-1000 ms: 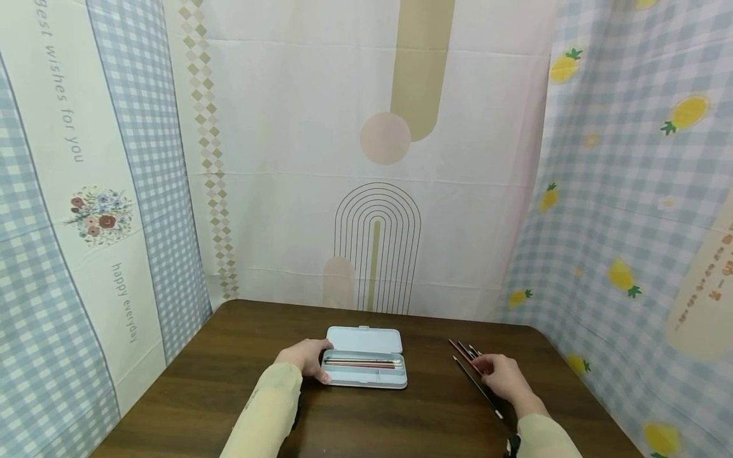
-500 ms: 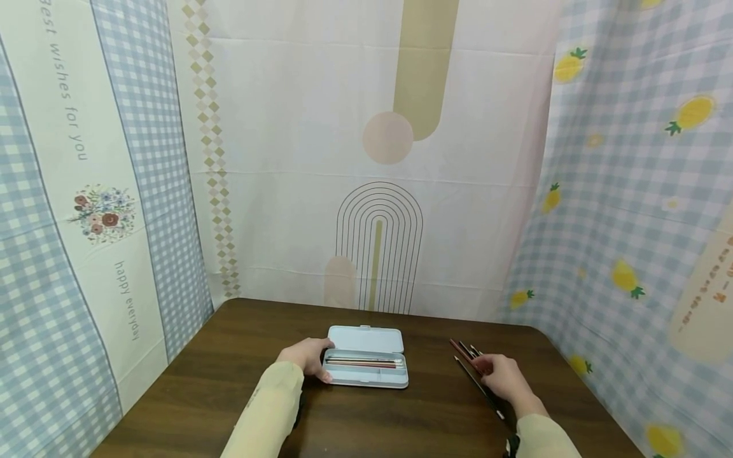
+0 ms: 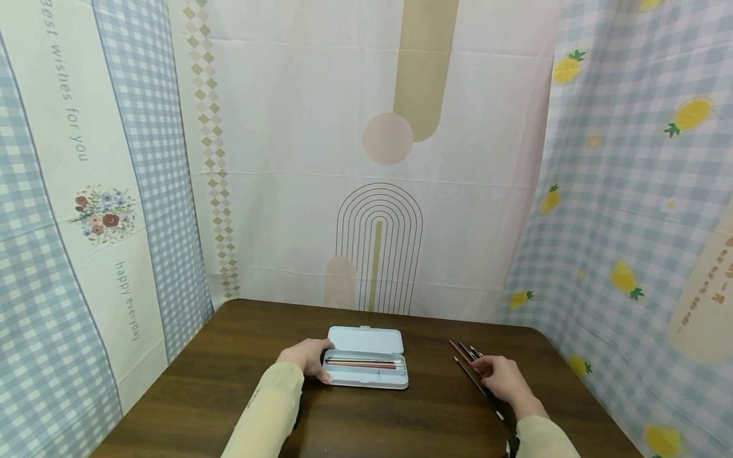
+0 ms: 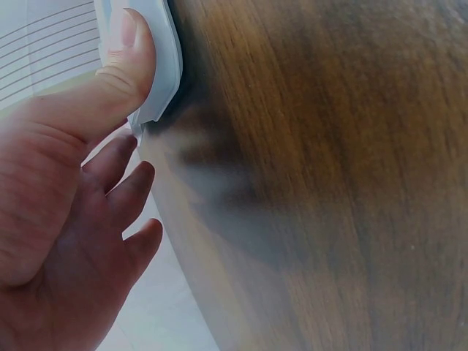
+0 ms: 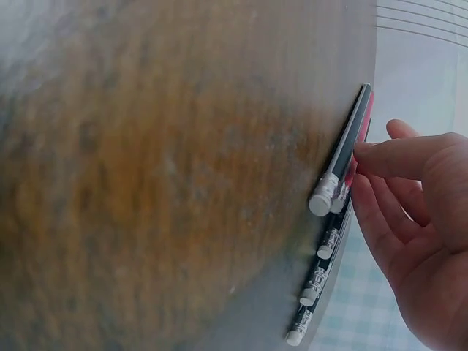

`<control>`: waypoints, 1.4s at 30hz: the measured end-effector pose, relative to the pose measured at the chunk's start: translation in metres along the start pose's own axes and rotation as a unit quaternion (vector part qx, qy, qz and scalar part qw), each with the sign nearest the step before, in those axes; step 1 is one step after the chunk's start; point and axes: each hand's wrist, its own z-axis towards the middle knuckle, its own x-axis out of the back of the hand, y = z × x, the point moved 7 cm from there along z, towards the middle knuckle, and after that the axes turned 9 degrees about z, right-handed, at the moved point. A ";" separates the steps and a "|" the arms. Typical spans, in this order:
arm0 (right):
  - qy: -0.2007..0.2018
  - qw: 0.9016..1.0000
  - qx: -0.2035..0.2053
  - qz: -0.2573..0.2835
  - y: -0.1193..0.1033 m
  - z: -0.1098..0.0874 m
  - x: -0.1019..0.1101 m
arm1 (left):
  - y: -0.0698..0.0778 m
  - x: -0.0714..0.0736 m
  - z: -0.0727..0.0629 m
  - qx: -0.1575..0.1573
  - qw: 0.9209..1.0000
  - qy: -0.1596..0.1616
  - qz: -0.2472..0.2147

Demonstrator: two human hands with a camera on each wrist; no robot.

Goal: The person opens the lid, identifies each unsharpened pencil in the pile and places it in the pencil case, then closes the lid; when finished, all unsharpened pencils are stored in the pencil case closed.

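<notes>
A pale blue pencil case lies with its lid folded back, and several pencils rest in its rear compartment. My left hand grips the case's left end; in the left wrist view the thumb lies over the edge while three fingers spread behind. To the right, my right hand pinches a red pencil between thumb and fingertips, low over the table. A dark pencil lies beside it, eraser end toward me. Several more dark pencils with white erasers lie partly hidden by the hand.
The dark wood table has rounded far corners. A pale patterned cloth hangs behind it, with checked cloths at the sides. Bare tabletop lies between the case and the loose pencils.
</notes>
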 end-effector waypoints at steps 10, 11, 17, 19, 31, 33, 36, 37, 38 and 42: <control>-0.014 1.000 -0.012 0.005 0.003 0.000 -0.004 | -0.008 -0.006 0.009 0.002 1.000 0.001 0.022; -0.015 1.000 -0.012 0.003 0.003 0.000 -0.004 | -0.002 0.000 0.002 0.007 1.000 -0.001 0.015; -0.016 1.000 -0.010 0.005 0.002 -0.001 -0.002 | 0.024 0.026 -0.026 0.023 1.000 -0.005 -0.012; -0.014 1.000 -0.014 0.005 0.003 -0.002 -0.002 | 0.018 0.019 -0.018 0.013 1.000 0.000 0.001; -0.010 1.000 -0.016 0.005 0.004 -0.006 -0.008 | 0.017 0.016 -0.024 0.011 1.000 0.004 -0.006; -0.016 1.000 -0.021 0.011 0.004 -0.007 -0.009 | 0.021 0.017 -0.029 0.019 1.000 0.001 -0.010; -0.016 0.999 -0.027 0.013 0.003 -0.006 -0.008 | 0.009 0.004 -0.015 0.002 1.000 0.008 0.009; -0.011 0.999 -0.028 0.012 0.001 -0.005 -0.007 | 0.005 -0.001 -0.009 -0.001 1.000 0.010 0.014; -0.006 0.999 -0.030 0.011 0.000 -0.004 -0.005 | 0.002 -0.004 -0.004 -0.004 1.000 0.011 0.017; 0.006 1.000 -0.025 0.009 -0.005 0.002 0.001 | -0.004 -0.006 0.007 -0.011 1.000 0.021 0.018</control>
